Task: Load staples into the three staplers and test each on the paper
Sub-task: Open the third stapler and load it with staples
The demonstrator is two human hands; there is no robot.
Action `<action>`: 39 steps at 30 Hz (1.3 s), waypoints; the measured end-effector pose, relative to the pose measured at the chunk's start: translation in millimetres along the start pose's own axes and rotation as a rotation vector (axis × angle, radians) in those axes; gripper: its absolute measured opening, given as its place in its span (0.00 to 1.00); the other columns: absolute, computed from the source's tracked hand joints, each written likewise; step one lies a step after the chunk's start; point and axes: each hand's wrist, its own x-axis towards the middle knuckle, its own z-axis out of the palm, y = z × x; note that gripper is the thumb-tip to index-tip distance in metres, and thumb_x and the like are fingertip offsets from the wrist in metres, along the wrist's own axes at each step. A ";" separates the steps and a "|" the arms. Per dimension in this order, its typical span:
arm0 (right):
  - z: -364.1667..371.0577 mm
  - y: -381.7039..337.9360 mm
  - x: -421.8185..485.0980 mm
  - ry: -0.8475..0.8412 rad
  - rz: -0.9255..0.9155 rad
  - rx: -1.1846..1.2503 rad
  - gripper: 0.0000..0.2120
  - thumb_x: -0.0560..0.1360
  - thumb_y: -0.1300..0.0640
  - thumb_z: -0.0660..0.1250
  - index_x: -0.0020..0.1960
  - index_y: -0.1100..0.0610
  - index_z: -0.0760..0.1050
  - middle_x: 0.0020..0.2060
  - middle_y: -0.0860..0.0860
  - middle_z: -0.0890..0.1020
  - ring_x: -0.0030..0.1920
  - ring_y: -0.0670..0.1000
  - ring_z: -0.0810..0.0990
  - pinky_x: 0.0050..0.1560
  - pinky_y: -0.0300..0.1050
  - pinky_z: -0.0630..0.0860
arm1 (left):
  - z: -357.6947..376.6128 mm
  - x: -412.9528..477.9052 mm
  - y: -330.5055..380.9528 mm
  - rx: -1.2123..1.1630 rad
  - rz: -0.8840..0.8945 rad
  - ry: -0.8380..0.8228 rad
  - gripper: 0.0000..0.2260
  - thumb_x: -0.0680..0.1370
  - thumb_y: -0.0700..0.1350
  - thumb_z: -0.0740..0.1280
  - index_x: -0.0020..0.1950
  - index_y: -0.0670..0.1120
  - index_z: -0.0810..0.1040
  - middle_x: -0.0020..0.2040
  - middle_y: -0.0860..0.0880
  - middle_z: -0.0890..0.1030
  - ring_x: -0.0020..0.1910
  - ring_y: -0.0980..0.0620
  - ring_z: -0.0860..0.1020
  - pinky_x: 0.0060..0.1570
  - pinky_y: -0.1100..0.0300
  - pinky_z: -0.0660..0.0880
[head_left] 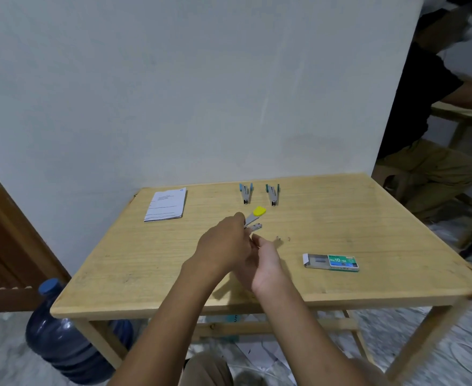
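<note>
While the left hand [223, 246] grips the yellow stapler [255, 218] (hinged open), the right hand [267, 256] cannot be judged

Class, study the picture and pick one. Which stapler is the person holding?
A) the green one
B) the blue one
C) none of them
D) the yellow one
D: the left hand grips the yellow stapler, while the blue stapler and the green stapler lie apart on the table.
</note>
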 end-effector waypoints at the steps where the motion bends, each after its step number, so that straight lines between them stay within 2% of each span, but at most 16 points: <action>1: -1.9 1.2 -0.8 -0.004 0.014 0.020 0.18 0.82 0.57 0.56 0.39 0.60 0.79 0.29 0.54 0.83 0.33 0.52 0.83 0.41 0.41 0.80 | 0.3 0.9 2.4 0.064 0.014 -0.016 0.07 0.83 0.48 0.56 0.49 0.45 0.67 0.49 0.46 0.77 0.44 0.44 0.75 0.38 0.55 0.68; 2: -3.3 2.3 -1.9 -0.009 0.021 0.046 0.19 0.81 0.59 0.56 0.37 0.61 0.79 0.30 0.53 0.82 0.33 0.51 0.82 0.39 0.41 0.79 | 0.2 1.7 4.1 0.123 0.030 -0.030 0.06 0.83 0.47 0.57 0.50 0.46 0.67 0.50 0.46 0.77 0.45 0.44 0.76 0.38 0.55 0.67; 5: -8.5 3.6 5.5 -0.011 -0.007 0.160 0.27 0.81 0.60 0.56 0.27 0.63 0.80 0.32 0.53 0.80 0.36 0.49 0.77 0.43 0.38 0.74 | -2.4 5.0 6.2 0.231 0.067 -0.065 0.07 0.82 0.47 0.58 0.55 0.45 0.70 0.52 0.46 0.77 0.48 0.43 0.77 0.39 0.56 0.67; 7: -9.5 4.3 8.8 -0.061 -0.025 0.216 0.26 0.82 0.60 0.53 0.31 0.64 0.80 0.29 0.55 0.82 0.32 0.51 0.80 0.37 0.40 0.78 | -8.9 8.0 7.0 0.194 0.090 -0.075 0.07 0.83 0.47 0.57 0.54 0.45 0.70 0.50 0.46 0.76 0.46 0.44 0.76 0.39 0.55 0.67; 10: -7.9 5.4 6.4 -0.101 -0.066 0.207 0.19 0.83 0.59 0.52 0.42 0.65 0.77 0.30 0.59 0.84 0.27 0.55 0.84 0.28 0.46 0.82 | -17.7 14.7 5.4 -0.023 0.084 -0.155 0.08 0.83 0.47 0.58 0.53 0.43 0.72 0.46 0.47 0.77 0.41 0.48 0.74 0.40 0.55 0.69; 13: -9.5 1.5 9.0 -0.057 -0.153 0.107 0.18 0.83 0.58 0.52 0.47 0.64 0.77 0.33 0.58 0.84 0.34 0.56 0.84 0.36 0.49 0.83 | -19.7 17.4 -4.9 -0.266 0.059 -0.153 0.07 0.83 0.46 0.60 0.50 0.44 0.74 0.38 0.50 0.75 0.32 0.54 0.71 0.30 0.64 0.66; 15: -13.7 -5.9 10.0 -0.014 -0.217 0.001 0.15 0.82 0.58 0.52 0.49 0.62 0.76 0.31 0.53 0.77 0.32 0.51 0.75 0.35 0.45 0.76 | -14.5 17.6 -15.6 -0.535 -0.018 -0.146 0.08 0.83 0.47 0.61 0.48 0.45 0.74 0.39 0.47 0.75 0.27 0.54 0.67 0.27 0.64 0.65; 17: -20.1 -18.5 11.1 0.060 -0.364 -0.262 0.13 0.81 0.59 0.53 0.52 0.60 0.76 0.29 0.48 0.68 0.28 0.47 0.64 0.32 0.41 0.64 | -4.5 15.6 -23.7 -0.855 -0.117 -0.170 0.08 0.83 0.46 0.61 0.48 0.44 0.74 0.43 0.44 0.75 0.23 0.54 0.64 0.25 0.63 0.63; 18: -22.9 -25.8 9.1 0.111 -0.476 -0.494 0.13 0.81 0.59 0.53 0.54 0.58 0.76 0.29 0.47 0.67 0.29 0.46 0.63 0.31 0.41 0.62 | 1.9 14.4 -26.3 -0.997 -0.161 -0.188 0.08 0.83 0.45 0.61 0.48 0.43 0.74 0.43 0.44 0.74 0.22 0.54 0.63 0.24 0.63 0.63; 20: -27.6 -42.7 3.9 0.211 -0.704 -0.989 0.14 0.83 0.57 0.51 0.56 0.53 0.76 0.34 0.47 0.71 0.31 0.46 0.66 0.33 0.41 0.64 | 16.3 11.8 -29.1 -1.251 -0.242 -0.228 0.07 0.83 0.45 0.61 0.50 0.42 0.74 0.40 0.46 0.74 0.22 0.54 0.63 0.24 0.63 0.63; 23: -28.6 -72.1 1.0 0.272 -0.946 -1.475 0.14 0.83 0.57 0.49 0.56 0.51 0.74 0.33 0.47 0.75 0.30 0.47 0.70 0.33 0.44 0.66 | 37.7 11.5 -31.2 -1.617 -0.347 -0.292 0.08 0.82 0.46 0.62 0.52 0.42 0.75 0.38 0.48 0.74 0.21 0.55 0.62 0.22 0.63 0.62; 26: -27.3 -101.6 8.0 0.266 -0.866 -1.822 0.14 0.82 0.57 0.50 0.55 0.51 0.73 0.34 0.46 0.75 0.30 0.47 0.71 0.33 0.44 0.65 | 55.2 13.3 -32.0 -1.881 -0.364 -0.359 0.07 0.80 0.45 0.63 0.52 0.42 0.76 0.38 0.48 0.73 0.21 0.56 0.62 0.21 0.65 0.60; 30: -28.2 -125.5 20.2 0.200 -0.583 -2.064 0.13 0.83 0.59 0.51 0.56 0.54 0.74 0.53 0.52 0.78 0.48 0.54 0.79 0.47 0.48 0.73 | 72.9 12.4 -33.1 -2.080 -0.338 -0.415 0.06 0.79 0.45 0.63 0.51 0.42 0.74 0.35 0.49 0.72 0.21 0.57 0.62 0.22 0.65 0.59; 33: -25.5 -132.4 20.0 0.138 -0.491 -2.157 0.14 0.83 0.57 0.52 0.60 0.54 0.75 0.62 0.51 0.77 0.57 0.53 0.77 0.54 0.49 0.74 | 76.3 11.1 -34.3 -2.110 -0.340 -0.429 0.07 0.80 0.45 0.63 0.51 0.42 0.74 0.34 0.48 0.72 0.21 0.57 0.62 0.22 0.66 0.60; 35: -25.0 -135.3 17.8 0.113 -0.499 -2.204 0.14 0.83 0.55 0.54 0.61 0.53 0.76 0.62 0.49 0.77 0.56 0.52 0.77 0.54 0.47 0.74 | 76.3 10.4 -34.2 -2.108 -0.342 -0.429 0.07 0.79 0.45 0.63 0.52 0.41 0.75 0.36 0.48 0.73 0.21 0.57 0.62 0.21 0.66 0.61; 39: -28.0 -143.0 17.0 0.134 -0.592 -2.152 0.12 0.82 0.52 0.56 0.59 0.47 0.77 0.52 0.43 0.79 0.50 0.51 0.81 0.52 0.50 0.78 | 77.1 11.3 -34.1 -2.108 -0.357 -0.431 0.07 0.80 0.45 0.63 0.52 0.41 0.75 0.36 0.47 0.74 0.21 0.57 0.63 0.20 0.66 0.62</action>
